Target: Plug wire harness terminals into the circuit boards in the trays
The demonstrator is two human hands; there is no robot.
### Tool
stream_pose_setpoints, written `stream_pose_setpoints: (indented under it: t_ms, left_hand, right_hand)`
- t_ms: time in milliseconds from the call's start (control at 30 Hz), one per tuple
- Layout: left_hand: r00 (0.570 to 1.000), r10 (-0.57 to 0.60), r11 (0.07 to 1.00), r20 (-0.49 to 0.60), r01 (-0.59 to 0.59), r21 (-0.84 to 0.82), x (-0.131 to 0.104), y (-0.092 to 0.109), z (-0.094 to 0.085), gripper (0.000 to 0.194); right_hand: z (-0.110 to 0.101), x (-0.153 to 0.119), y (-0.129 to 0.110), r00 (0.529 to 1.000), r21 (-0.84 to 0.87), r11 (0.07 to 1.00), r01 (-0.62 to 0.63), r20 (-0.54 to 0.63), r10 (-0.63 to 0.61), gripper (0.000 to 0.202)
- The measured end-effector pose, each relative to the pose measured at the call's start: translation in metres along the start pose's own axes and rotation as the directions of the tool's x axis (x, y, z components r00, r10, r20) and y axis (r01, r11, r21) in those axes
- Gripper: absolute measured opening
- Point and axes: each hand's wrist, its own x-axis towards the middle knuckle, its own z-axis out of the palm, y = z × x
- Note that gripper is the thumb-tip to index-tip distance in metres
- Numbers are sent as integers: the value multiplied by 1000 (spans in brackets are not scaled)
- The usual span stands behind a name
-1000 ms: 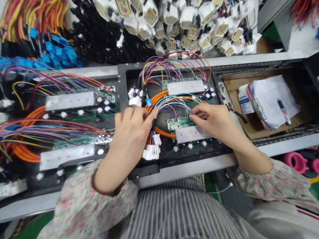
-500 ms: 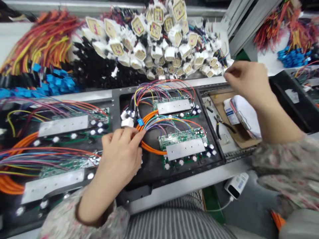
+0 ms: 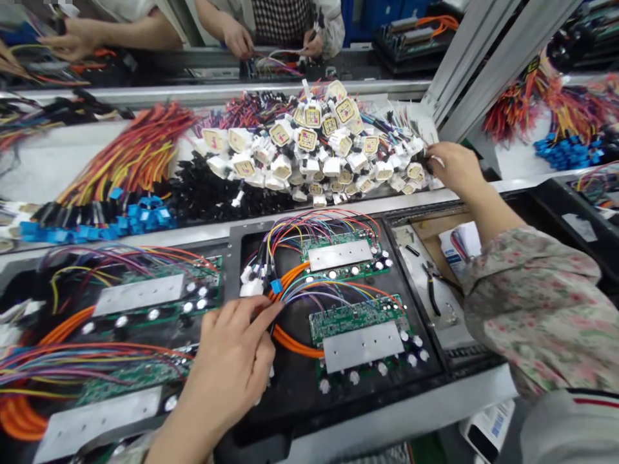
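My left hand (image 3: pixel 238 348) is closed around a bundle of thin coloured wires (image 3: pixel 300 291) that runs to the nearer green circuit board (image 3: pixel 360 314) in a black tray (image 3: pixel 290 386). Its fingertips lie beside the thick orange cables (image 3: pixel 296 341) and a small blue connector (image 3: pixel 276 286). Behind that board sits a second circuit board (image 3: pixel 341 254) with its own wires. At the right end of a heap of white connectors (image 3: pixel 309 142), my right hand (image 3: pixel 454 169) has its thumb and fingers pinched together. What lies between them is too small to make out.
More wired boards (image 3: pixel 140 293) fill the tray on the left. Red and yellow wires with blue connectors (image 3: pixel 145 212) lie on the shelf. Pliers (image 3: pixel 432 290) rest in the right compartment. A metal post (image 3: pixel 464 64) rises behind my right hand. Across the bench, co-workers' hands (image 3: pixel 236 38) handle wires.
The view has tilted up, bringing the co-workers into sight. My right hand has moved left and down relative to the shelf, reaching the connector heap's end. My left hand stays at the wires.
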Motion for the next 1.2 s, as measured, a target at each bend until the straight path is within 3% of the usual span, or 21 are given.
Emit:
stream_pose_setpoints:
  t_ms: [133,200,300,367,433,500,600,633,700,767,800,867,900,967,1067,1200]
  left_hand:
    - [999,-38,999,-24,38,-2,3,9,-6,41]
    - [999,-27,999,-32,26,-20,3,16,-9,42]
    - [997,-14,999,-73,11,-30,2,25,-13,41]
    - [990,-14,997,-143,3,-75,1,31,-17,38]
    - [977,-29,976,-213,-18,-217,-2,38,-22,31]
    - [977,-69,881,-202,-35,-471,-5,47,-27,25]
    - [991,-95,549,-94,-27,-836,-10,61,-35,32]
    - [991,-97,472,-87,-32,-881,-11,65,-36,33]
    - [987,-101,434,-126,-70,-898,-14,68,-38,28]
    - [978,-146,420,-152,-77,-904,-16,62,-38,24]
    - [970,-192,366,-151,-72,-928,-16,57,-38,23]
    - [950,-298,191,-92,-36,-981,-16,44,-37,23]
    - [945,-322,108,-55,-21,-994,-15,38,-37,23]
    - [954,-299,-1,20,20,-1000,-14,29,-34,23]
    - [968,-223,-91,112,93,-991,-14,26,-28,18]
    - [954,-245,-195,170,123,-973,-17,26,-22,19]
  right_hand:
    - [-59,-30,-25,991,-3,1000,6,-133,-6,29]
    - [-91,-51,-55,979,-8,1000,10,-203,-11,25]
    - [-123,-75,-104,981,-24,999,-40,-190,35,21]
    - [-133,-85,-134,974,129,991,-27,-221,55,15]
    - [-139,-95,-166,966,408,912,39,-249,70,7]
    - [-145,-110,-202,973,654,750,97,-221,67,11]
    - [-154,-145,-260,997,815,577,50,-6,-79,8]
    - [-157,-157,-276,977,820,570,45,82,-195,7]
    - [-158,-175,-294,890,801,587,112,183,-419,17]
    - [-153,-176,-289,804,752,636,174,265,-533,20]
    - [-147,-170,-279,797,714,679,171,305,-521,19]
    - [-128,-149,-247,832,586,804,100,393,-391,22]
    - [-116,-135,-228,904,490,871,29,358,-232,24]
    - [-90,-108,-193,955,190,980,-65,296,6,23]
    - [-52,-79,-158,952,54,994,-93,298,73,28]
    - [-21,-68,-148,931,-36,997,-63,357,72,23]
